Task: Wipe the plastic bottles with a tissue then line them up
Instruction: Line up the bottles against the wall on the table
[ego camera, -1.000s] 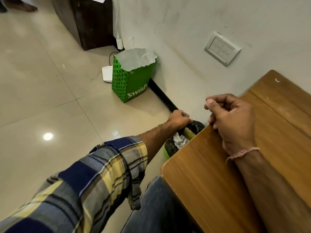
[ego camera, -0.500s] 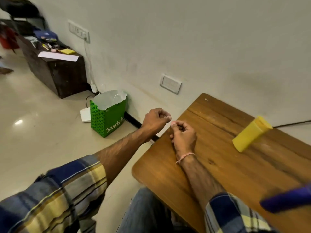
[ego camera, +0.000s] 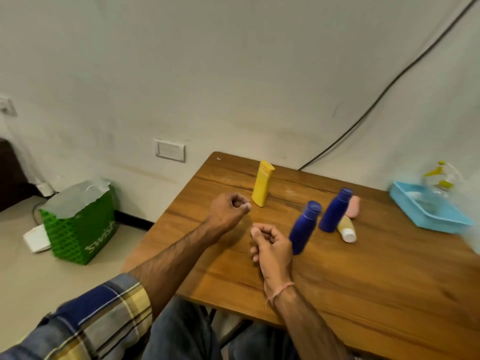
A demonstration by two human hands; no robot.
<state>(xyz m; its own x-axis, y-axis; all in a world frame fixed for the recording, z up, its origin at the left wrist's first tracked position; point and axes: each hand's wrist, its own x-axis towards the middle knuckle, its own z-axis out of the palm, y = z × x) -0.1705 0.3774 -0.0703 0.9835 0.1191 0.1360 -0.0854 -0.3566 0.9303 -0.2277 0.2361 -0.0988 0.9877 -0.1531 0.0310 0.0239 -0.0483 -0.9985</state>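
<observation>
— What did the head camera show of the hands?

— Both were clenched above the near left part of the table [ego camera: 363,287]. The left hand [ego camera: 230,211] was a fist, thumb pressed to the curled fingers, with nothing showing in it. The right hand [ego camera: 271,246] was close beside it, nearer the person and curled the same way. It held nothing I could see.

— And the bottles?

— All were on the table, beyond the hands and to their right. The yellow bottle [ego camera: 262,183] stood alone toward the far edge, just past the left hand. The near blue bottle [ego camera: 304,228] stood right beside the right hand; whether they touched I could not tell. The far blue bottle [ego camera: 335,210] stood a little behind it. The pink bottle [ego camera: 354,207] and the cream bottle [ego camera: 346,229] with its white cap lay on their sides against the far blue one.

— Anything else?

— A light blue tray [ego camera: 441,222] sat at the right edge, with something clear and blurred in it. A green paper bag [ego camera: 80,229] stood on the floor by the wall.
</observation>
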